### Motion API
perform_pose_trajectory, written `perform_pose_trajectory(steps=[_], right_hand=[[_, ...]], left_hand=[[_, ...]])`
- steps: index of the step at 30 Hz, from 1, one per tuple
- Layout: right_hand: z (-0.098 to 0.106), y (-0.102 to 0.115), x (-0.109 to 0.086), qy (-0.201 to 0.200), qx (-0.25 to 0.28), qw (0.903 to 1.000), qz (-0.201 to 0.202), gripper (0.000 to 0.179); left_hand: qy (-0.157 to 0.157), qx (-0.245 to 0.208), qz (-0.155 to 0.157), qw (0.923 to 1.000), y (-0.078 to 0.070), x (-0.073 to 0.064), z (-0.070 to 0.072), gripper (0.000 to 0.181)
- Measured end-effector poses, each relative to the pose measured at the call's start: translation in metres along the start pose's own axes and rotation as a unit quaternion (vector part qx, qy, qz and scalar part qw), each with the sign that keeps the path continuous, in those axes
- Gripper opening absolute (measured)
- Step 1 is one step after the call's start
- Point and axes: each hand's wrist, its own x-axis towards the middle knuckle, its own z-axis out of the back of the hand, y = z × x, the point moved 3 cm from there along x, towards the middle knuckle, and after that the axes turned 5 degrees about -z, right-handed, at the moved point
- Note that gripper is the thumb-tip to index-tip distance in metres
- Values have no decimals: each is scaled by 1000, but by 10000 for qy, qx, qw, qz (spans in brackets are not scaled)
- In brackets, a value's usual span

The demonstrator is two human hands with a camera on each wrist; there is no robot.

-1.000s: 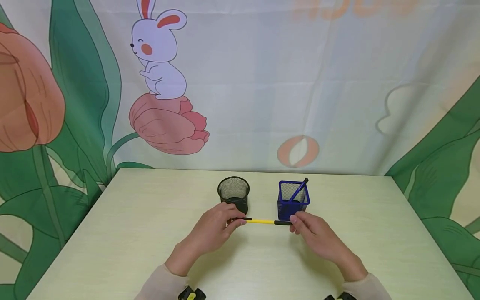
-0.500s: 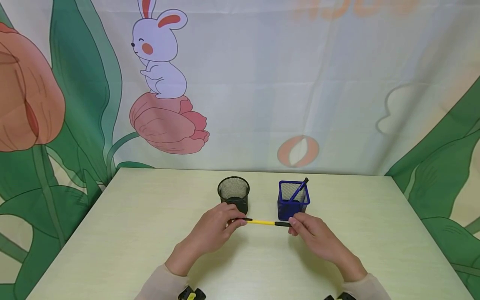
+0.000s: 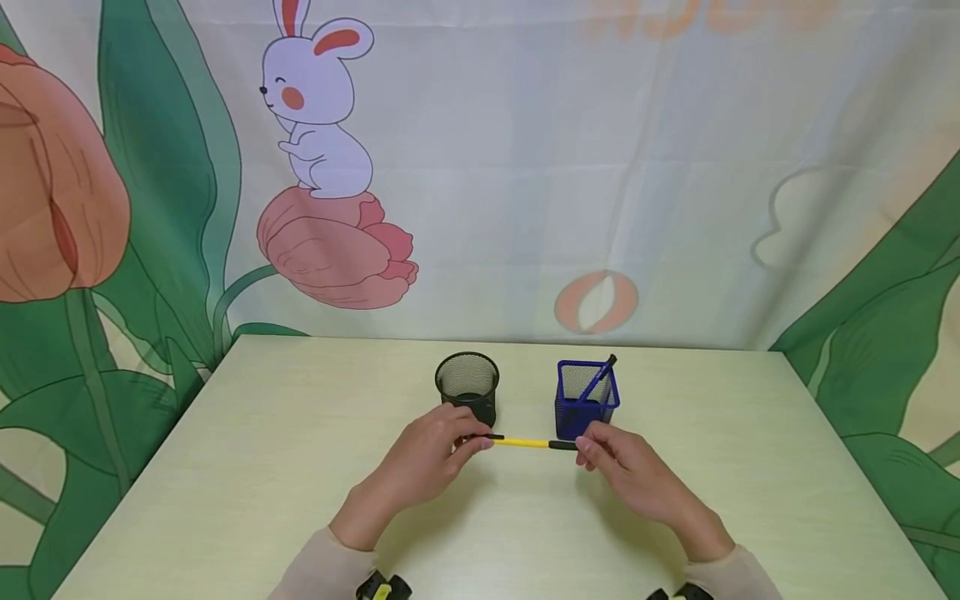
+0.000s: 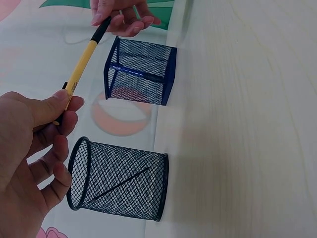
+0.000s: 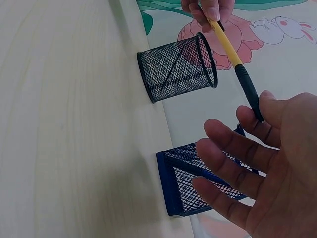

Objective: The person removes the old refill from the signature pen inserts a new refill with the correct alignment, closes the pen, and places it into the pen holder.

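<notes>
A yellow pen [image 3: 525, 443] with a black grip section is held level above the table, stretched between both hands. My left hand [image 3: 423, 458] pinches its clip end between thumb and index finger, the other fingers loosely bent in the left wrist view. At the opposite end, my right hand [image 3: 637, 475] pinches the tip of the black grip [image 5: 246, 85]; its remaining fingers spread apart in the right wrist view. Behind the left hand stands a round black mesh pen cup [image 3: 468, 387]. A square blue mesh pen holder [image 3: 573, 421] stands behind the right hand, with a blue pen [image 3: 597, 382] leaning in it.
Both holders stand on a pale wood-grain table [image 3: 300, 417]. A printed cloth backdrop [image 3: 510, 167] with a rabbit and flowers hangs behind the table's far edge.
My right hand has shifted very slightly left along the black grip end. The left hand and both holders stay in place.
</notes>
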Motion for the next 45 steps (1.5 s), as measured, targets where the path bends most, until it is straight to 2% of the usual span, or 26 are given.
perform_pose_trajectory(steps=[14,22,36,45], right_hand=[[1,2,-1,5,72,9999,118,24],[2,0,-2,10,32,10000,15,27],[4,1,-2,-206,-8,9997,-116,31],[-2,2,-2,-101,-17,9999,-116,37]], left_hand=[[-50,-99,44,9999,0,0,0,15],[-67,-120,60,9999,2,-1,0,14],[-64,-130,-18,9999,2,-1,-1,15],[-53,-95,-77,9999,1,-1,-1,16]])
